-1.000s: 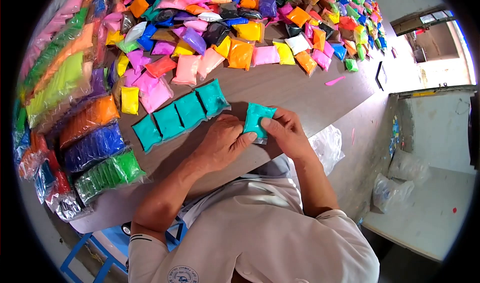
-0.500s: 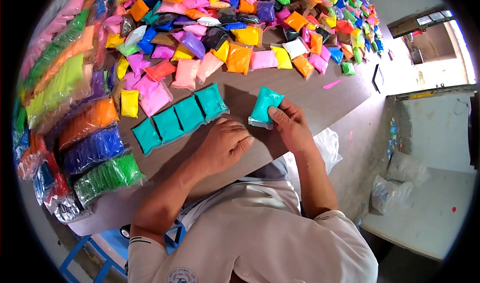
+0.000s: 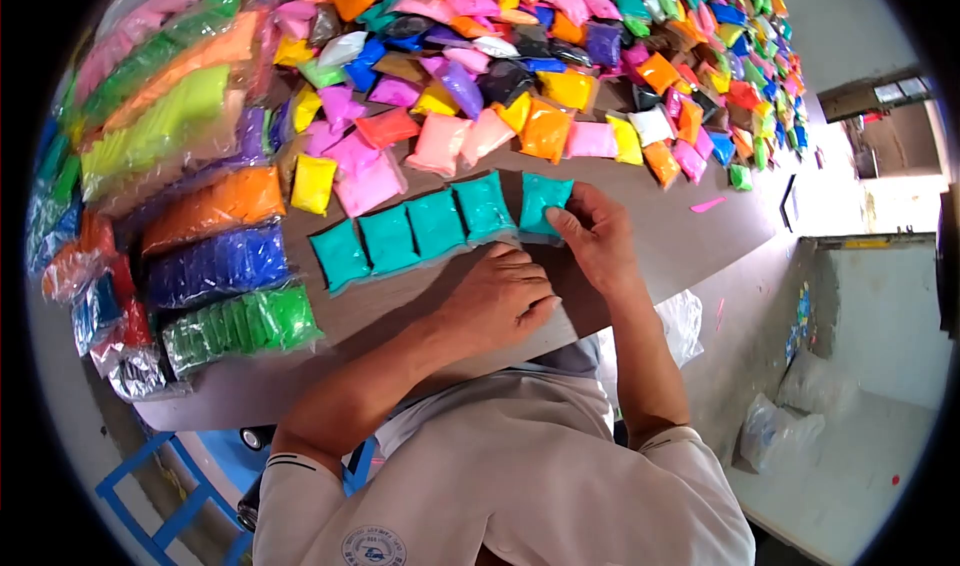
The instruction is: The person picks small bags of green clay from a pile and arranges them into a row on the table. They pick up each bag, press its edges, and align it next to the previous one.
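Observation:
Between the thumb and fingers of my right hand (image 3: 597, 234) is a teal packet (image 3: 541, 202), at the right end of a row. The row of several teal packets (image 3: 435, 222) lies on the brown table (image 3: 400, 301), each packet close beside its neighbour. My left hand (image 3: 503, 298) rests just below the row's right part, fingers curled together; whether anything is under them is hidden.
A big heap of mixed coloured packets (image 3: 545, 126) spreads across the far side. At the left lie stacked rows of orange (image 3: 215, 206), blue (image 3: 220, 266) and green packets (image 3: 240, 326). A pink strip (image 3: 707, 205) lies near the right edge.
The teal packet in my right hand has come down beside the row, its gap to the row now narrow. The camera view has shifted, so the whole table appears further right.

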`<state>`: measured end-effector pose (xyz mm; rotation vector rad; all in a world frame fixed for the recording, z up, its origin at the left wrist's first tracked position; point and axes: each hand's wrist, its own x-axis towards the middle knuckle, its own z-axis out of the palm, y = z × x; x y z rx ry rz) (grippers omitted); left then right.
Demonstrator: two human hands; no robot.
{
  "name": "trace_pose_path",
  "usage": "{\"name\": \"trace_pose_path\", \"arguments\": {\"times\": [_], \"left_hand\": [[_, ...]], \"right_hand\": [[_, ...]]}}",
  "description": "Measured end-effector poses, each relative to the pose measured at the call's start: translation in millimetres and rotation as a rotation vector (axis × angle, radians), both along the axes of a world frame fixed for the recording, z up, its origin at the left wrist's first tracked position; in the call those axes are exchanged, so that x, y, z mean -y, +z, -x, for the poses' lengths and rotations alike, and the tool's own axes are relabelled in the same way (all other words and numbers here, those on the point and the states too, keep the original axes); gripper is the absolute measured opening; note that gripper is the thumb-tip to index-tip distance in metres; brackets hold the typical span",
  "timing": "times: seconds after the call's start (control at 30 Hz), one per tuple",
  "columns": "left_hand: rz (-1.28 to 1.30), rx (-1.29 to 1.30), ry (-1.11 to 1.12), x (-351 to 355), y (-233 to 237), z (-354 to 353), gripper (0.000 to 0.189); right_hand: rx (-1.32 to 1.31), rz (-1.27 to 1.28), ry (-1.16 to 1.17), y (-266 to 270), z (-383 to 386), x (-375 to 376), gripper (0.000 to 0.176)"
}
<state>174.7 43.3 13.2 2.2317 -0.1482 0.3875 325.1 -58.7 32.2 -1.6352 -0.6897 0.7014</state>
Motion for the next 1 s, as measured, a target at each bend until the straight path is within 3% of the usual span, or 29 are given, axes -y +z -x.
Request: {"name": "trace_pose_path", "arguments": {"times": [0.17, 0.33, 0.53, 0.63, 1.0], "left_hand": [[0.031, 0.068, 0.021, 0, -2, 0, 0.014], [0.030, 0.079, 0.030, 1, -3, 0, 0.015], [0.024, 0.014, 0.012, 0, 0, -1, 0.015], [-0.008, 0.032, 0.012, 0, 0, -1, 0.015], [-0.059, 0.017, 0.015, 0, 7, 0, 0.010]], "right_hand": [[0.245, 0.101, 0.013, -19, -16, -8, 0.032], [0.382, 0.213, -0.032, -3, -13, -12, 0.039], [0.422, 0.077, -0.061, -9, -3, -7, 0.033], [0.556, 0.136, -0.031, -1, 3, -10, 0.031], [0.658, 0.207, 0.050, 5, 1, -14, 0.030]]}}
